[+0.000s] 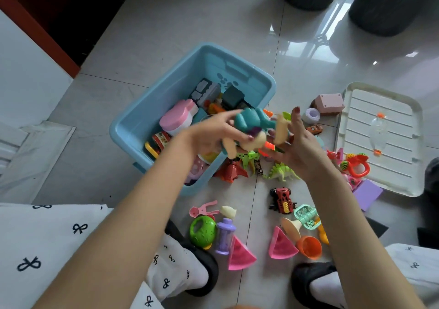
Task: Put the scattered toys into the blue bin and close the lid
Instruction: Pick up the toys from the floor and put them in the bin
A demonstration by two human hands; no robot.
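Toys could spill short of the blue bin (152, 109): the left hand (209, 135) clenches a teal dinosaur (251, 118) just above the bin's near rim, while the right hand (301, 149) lies open, cupping loose pieces beside it. Many toys remain on the floor (261, 185), the white lid (413, 128) well apart.
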